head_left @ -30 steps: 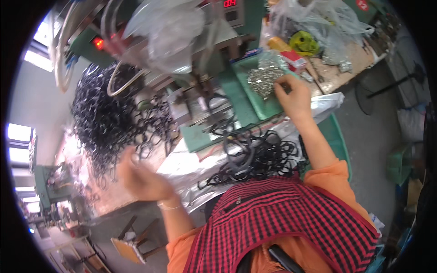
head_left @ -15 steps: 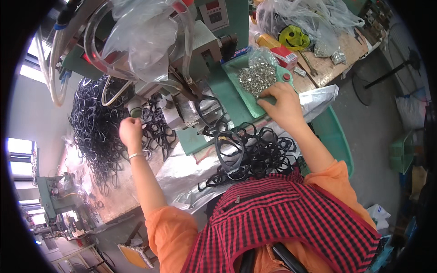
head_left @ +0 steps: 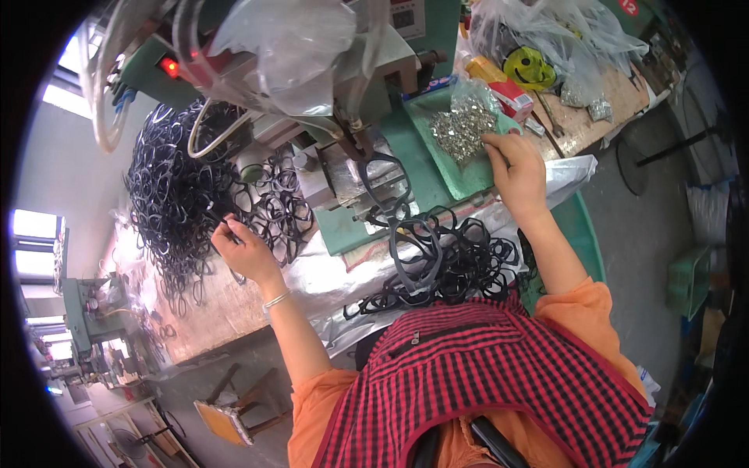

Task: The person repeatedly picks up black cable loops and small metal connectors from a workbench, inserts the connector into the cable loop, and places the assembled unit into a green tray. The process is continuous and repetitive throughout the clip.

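My left hand pinches a black plastic eyeglass frame at the edge of a big heap of black frames on the left of the bench. My right hand rests with its fingertips in a pile of small shiny metal parts lying on a green tray. Whether those fingers hold a part is hidden. Another black frame sits on the green machine between my hands. A second heap of black frames lies just in front of my red checked apron.
Clear plastic bags and hoses hang over the machine, which has a red lamp. A wooden bench at the right carries bags, a yellow round object and tools. Silver sheeting covers the bench front. Another green machine stands far left.
My left hand rose from the bench's lower left edge to the big heap and took hold of a frame. My right hand stayed at the metal parts.
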`<state>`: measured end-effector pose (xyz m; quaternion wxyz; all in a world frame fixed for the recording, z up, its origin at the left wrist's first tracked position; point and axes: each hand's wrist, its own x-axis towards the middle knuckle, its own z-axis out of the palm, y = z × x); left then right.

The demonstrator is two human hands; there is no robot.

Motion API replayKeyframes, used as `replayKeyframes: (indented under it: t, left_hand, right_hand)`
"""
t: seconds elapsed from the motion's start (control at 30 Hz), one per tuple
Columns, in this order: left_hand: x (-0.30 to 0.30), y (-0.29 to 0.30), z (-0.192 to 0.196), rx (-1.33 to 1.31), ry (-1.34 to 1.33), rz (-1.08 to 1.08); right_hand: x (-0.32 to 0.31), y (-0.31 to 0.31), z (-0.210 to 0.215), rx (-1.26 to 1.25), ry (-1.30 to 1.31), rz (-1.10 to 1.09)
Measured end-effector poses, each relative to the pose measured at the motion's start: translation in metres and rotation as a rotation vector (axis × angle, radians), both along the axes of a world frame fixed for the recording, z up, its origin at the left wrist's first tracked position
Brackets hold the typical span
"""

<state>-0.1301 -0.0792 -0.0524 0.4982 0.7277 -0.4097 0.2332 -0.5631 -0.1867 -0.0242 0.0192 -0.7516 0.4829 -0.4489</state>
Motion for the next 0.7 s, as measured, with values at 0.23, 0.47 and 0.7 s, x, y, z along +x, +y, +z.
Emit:
replayKeyframes:
  t: [0.23, 0.47, 0.7]
  left_hand:
    - [-0.035, 0.006, 0.055, -0.241, 0.564, -0.333]
    - [-0.129, -0.011, 0.169, -0.492, 0.301, -0.922]
    - [-0.131, -0.030, 0.172, -0.489, 0.287, -0.893]
  right_hand:
    - [0.051, -0.002, 0.057, 0.515, -0.523, 0.308]
    - [0.122, 0.015, 0.076, 0.371, -0.759, 0.590]
    - [0.144, 0.025, 0.072, 0.535, -1.160, 0.640]
